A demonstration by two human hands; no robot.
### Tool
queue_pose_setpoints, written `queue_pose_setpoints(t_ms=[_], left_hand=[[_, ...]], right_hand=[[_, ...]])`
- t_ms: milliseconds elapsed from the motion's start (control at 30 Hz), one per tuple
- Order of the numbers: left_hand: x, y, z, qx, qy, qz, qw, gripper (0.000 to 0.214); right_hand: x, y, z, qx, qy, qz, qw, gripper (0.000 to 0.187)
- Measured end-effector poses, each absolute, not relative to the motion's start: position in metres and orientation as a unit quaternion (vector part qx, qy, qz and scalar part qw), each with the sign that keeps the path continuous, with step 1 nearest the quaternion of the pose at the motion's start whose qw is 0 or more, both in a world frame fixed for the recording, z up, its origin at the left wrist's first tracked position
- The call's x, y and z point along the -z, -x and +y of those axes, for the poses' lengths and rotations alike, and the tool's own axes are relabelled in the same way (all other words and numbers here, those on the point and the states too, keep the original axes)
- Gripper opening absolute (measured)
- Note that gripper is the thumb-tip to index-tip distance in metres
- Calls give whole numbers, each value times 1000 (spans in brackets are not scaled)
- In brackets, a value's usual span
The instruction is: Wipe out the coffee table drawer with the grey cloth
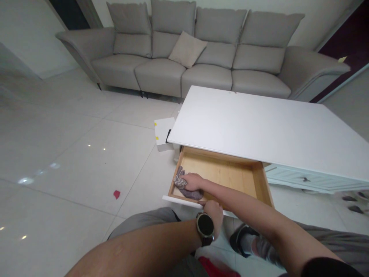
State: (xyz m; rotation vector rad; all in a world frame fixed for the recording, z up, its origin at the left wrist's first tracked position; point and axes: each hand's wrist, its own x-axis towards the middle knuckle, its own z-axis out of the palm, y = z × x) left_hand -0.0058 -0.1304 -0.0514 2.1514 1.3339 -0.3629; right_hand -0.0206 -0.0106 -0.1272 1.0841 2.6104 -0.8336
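Note:
A wooden drawer (230, 173) stands pulled out from under a white coffee table (259, 127). My right hand (193, 182) reaches across into the drawer's left front corner and presses down on a grey cloth (181, 183), fingers curled over it. My left hand (215, 213), with a dark watch on the wrist, is closed on the drawer's white front panel (180, 200) near its middle.
A grey sofa (201, 57) with a beige cushion (187, 48) stands behind the table. A small white box (163, 132) sits on the tiled floor left of the table. A red scrap (117, 194) lies on the floor. My shoe (240, 238) shows below the drawer.

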Motion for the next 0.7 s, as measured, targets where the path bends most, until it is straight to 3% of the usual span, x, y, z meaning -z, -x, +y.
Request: queue_pose_setpoints(t_ms=[100, 333, 467, 700], left_hand=[[38, 9, -130, 208, -786, 524, 254, 40], [27, 17, -129, 197, -795, 497, 288, 45], [25, 18, -129, 204, -808, 482, 271, 47], [26, 16, -131, 216, -817, 472, 250, 45]], right_hand=[[131, 15, -2, 299, -459, 835, 52, 45], [112, -28, 42, 246, -674, 684, -131, 37], [103, -36, 49, 229, -697, 657, -173, 34], [127, 45, 40, 285, -655, 673, -192, 47]])
